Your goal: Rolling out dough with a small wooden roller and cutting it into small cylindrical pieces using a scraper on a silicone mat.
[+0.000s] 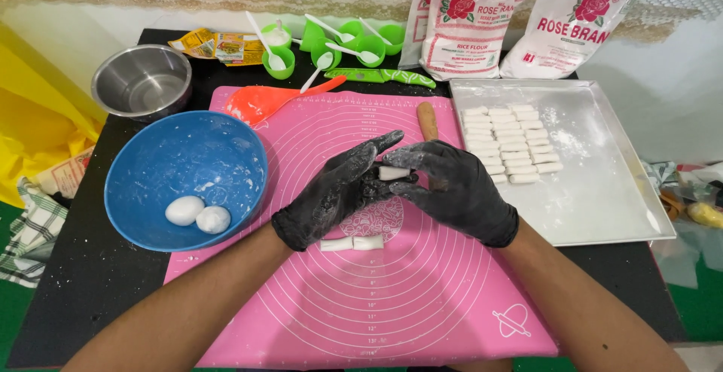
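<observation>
Dough piece (393, 172), a short white log, sits pinched between the fingertips of the left hand (337, 191) and the right hand (458, 187), both in black gloves dusted with flour, held just above the pink mat (422, 297). Two more cut pieces (352, 243) lie on the mat below the hands. Rows of finished pieces (508, 140) fill the metal tray (602, 206) at right, and two dough balls (197, 214) rest in the blue bowl (151, 169) at left.
</observation>
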